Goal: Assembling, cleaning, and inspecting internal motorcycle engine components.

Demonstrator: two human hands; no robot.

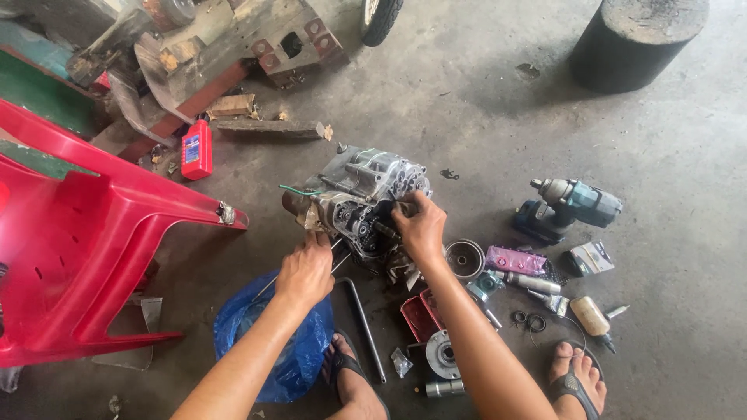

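Note:
A grey metal engine block [366, 183] with exposed gears sits on the concrete floor in front of me, a green wire sticking out of its left side. My left hand [306, 270] is closed around a thin metal tool whose tip reaches the engine's lower left side. My right hand [421, 226] grips a part at the engine's front right, next to the gears.
A red plastic chair [85, 233] lies tipped at left. A blue plastic bag [299, 365] lies under my left arm. Loose parts, a round drum [464, 258], a pink tray [516, 260], a power impact wrench [572, 204] and a red bottle [196, 149] lie around. My sandalled feet are at the bottom.

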